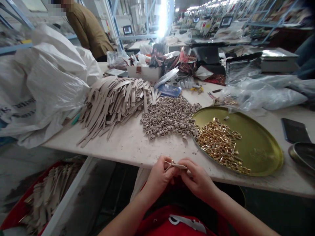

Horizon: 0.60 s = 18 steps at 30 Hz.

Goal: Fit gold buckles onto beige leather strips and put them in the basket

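At the table's front edge, my left hand (161, 173) pinches a short beige strap (180, 166), with a small gold buckle (172, 162) showing at the fingertips. The strap's other end lies in the closed fingers of my right hand (198, 178). Beyond my hands is a heap of small beige strap loops (169, 116). To its left lies a large pile of flat beige straps (115, 101). Many gold buckles (219, 142) fill the left part of a round, gold-coloured tray (261, 144) on my right.
A red bin (19, 205) holding straps (49, 190) stands below the table at left. A white sack (49, 78) bulges by the table's left side. A phone (295, 130) and dark metal bowl (305, 155) sit far right. Plastic bags (265, 91) lie behind the tray. A person (88, 29) bends at back left.
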Each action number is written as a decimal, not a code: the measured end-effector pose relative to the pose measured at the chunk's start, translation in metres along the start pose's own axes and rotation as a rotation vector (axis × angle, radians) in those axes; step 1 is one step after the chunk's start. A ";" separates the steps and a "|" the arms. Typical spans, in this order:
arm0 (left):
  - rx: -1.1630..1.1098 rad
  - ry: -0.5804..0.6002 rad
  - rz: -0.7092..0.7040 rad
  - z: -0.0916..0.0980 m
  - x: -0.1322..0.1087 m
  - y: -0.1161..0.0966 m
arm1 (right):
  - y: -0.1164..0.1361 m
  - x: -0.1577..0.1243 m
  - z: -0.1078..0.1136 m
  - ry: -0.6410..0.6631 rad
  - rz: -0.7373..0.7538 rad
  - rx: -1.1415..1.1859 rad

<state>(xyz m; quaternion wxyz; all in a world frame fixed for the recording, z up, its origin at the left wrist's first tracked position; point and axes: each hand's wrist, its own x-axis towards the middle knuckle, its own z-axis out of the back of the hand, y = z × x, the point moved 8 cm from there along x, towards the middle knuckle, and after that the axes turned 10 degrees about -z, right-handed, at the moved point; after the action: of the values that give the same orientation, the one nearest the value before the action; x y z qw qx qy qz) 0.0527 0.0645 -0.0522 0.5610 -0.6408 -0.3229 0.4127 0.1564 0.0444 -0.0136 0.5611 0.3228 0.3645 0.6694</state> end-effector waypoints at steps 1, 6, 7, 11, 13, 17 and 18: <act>0.005 0.027 -0.013 -0.001 0.004 -0.002 | -0.003 0.007 0.005 0.007 -0.001 -0.022; 0.149 0.021 -0.070 0.006 0.023 -0.007 | -0.032 0.056 0.058 -0.311 -0.121 -0.415; 0.158 -0.001 -0.074 0.009 0.026 -0.007 | -0.037 0.066 0.060 -0.310 -0.136 -0.538; 0.154 -0.040 -0.066 0.013 0.027 -0.002 | -0.055 0.090 0.051 -0.237 -0.202 -0.750; 0.139 -0.056 -0.054 0.015 0.024 0.002 | -0.058 0.092 0.048 -0.240 -0.207 -0.707; 0.124 -0.094 -0.057 0.019 0.018 0.000 | -0.049 0.088 0.044 -0.219 -0.191 -0.544; 0.123 -0.110 -0.067 0.020 0.017 -0.002 | -0.044 0.085 0.042 -0.200 -0.179 -0.504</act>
<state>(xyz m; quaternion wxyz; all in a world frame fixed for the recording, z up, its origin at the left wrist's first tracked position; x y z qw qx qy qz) 0.0424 0.0893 -0.0535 0.5943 -0.5705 -0.3484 0.4473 0.2009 0.1378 -0.0268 0.7139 0.2041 0.1563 0.6514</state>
